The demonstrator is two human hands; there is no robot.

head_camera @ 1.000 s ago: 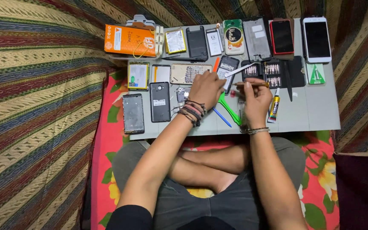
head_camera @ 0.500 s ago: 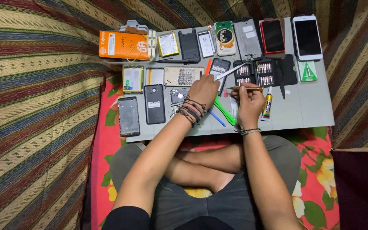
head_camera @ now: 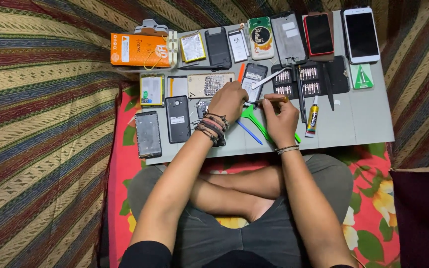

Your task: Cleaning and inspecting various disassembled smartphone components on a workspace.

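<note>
Looking down in the head view, a slim gold-tipped screwdriver [head_camera: 270,100] is gripped by the right hand [head_camera: 280,118] near the middle of the grey board table [head_camera: 363,124]. A small dark phone [head_camera: 252,82] is pressed under the curled left hand [head_camera: 228,101]; a green plastic pry tool [head_camera: 254,119] lies just beside.

A slim screwdriver [head_camera: 269,100] with a wooden-coloured handle lies nearly level, tip pointing left onto an opened black phone [head_camera: 252,79] (back cover off), which lies flat on the grey board.
</note>
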